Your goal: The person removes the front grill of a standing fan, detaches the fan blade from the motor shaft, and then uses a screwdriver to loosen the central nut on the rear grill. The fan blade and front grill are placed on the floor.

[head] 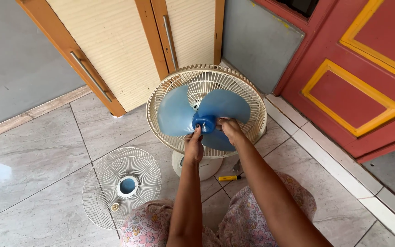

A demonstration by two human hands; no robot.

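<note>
A small fan stands on the tiled floor with its front grille off. Its blue three-blade propeller sits inside the cream rear grille. My left hand reaches up from below, fingers touching the underside of the blue hub. My right hand grips the hub's right side and the lower blade next to it. The fan's white base shows below my wrists. My floral-trousered knees are at the bottom of the view.
The detached front grille with a blue centre lies flat on the tiles to the left. A yellow-handled screwdriver lies by the base. A wooden cabinet stands behind the fan; a red and yellow door is at the right.
</note>
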